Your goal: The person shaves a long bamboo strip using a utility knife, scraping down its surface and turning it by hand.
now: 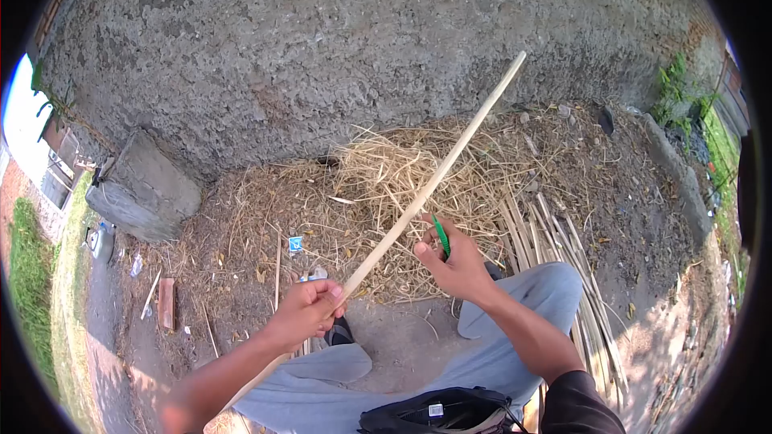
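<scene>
My left hand [312,307] is closed around a long, pale bamboo strip [434,181]. The strip slants up and away to the right, its far end in front of the wall, and its lower part runs back along my left forearm. My right hand [458,264] is closed on a green-handled knife [441,235], close beside the strip's right side; its blade is hard to make out. I cannot tell whether the blade touches the strip. Beneath and beyond both hands lies a heap of straw-coloured shavings [394,169].
A rough grey wall [338,56] rises in front. Left stands a concrete block [149,185]; a brick [166,304] and a blue packet [295,244] lie on the dirt. More strips [591,313] lie by my right knee. A black bag [438,411] sits at my lap.
</scene>
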### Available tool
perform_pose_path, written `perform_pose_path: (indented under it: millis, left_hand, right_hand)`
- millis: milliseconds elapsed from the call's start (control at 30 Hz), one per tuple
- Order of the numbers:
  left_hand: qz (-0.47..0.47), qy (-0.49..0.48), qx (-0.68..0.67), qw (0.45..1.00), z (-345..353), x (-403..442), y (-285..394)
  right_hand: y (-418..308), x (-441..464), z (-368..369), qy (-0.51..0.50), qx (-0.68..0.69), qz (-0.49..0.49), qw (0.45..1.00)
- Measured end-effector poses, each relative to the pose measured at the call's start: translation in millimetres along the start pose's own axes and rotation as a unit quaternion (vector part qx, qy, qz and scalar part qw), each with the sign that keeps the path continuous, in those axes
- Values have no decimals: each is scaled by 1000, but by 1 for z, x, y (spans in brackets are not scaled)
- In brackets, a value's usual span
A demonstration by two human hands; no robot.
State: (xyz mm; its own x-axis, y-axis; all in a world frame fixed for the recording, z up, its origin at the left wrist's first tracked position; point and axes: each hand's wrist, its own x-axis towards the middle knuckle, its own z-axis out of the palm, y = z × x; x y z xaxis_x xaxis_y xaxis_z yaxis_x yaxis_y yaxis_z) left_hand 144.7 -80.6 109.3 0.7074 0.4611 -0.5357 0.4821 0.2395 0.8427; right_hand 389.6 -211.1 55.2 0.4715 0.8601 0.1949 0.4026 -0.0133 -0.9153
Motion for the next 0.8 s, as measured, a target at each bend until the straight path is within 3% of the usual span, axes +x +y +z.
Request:
perform_pose_path:
  millis: [33, 100, 133, 167, 233, 367, 500, 567, 800]
  left_hand:
    - [-56, -26, -116, 991, -2, -8, -16]
    - [-60, -23, -148, 987, 7, -12, -44]
    - [-66, -51, -226, 971, 9, -11, -57]
    - [-70, -78, -303, 947, 10, -8, -71]
    - [-53, -67, -316, 945, 19, 3, -88]
    - [-24, 8, -297, 955, 37, 23, -104]
    - [-18, 32, -297, 954, 35, 32, -117]
    - [-31, 30, -303, 952, 33, 32, -122]
    - [-41, -1, -316, 948, 42, 33, -138]
  right_hand:
    - [5, -4, 6, -9, 3, 1, 1000]
    - [18, -17, 22, 71, -39, -95, 992]
    - [21, -20, 25, 66, -92, -178, 977]
    - [20, -26, 31, 59, -92, -178, 978]
    - [15, -42, 41, -43, -102, -130, 985]
    - [28, -55, 68, -126, -156, -130, 971]
    - [43, -57, 84, -143, -90, -85, 982]
    - [51, -57, 89, -115, -82, -143, 980]
    - [51, -61, 93, -134, -118, -136, 974]
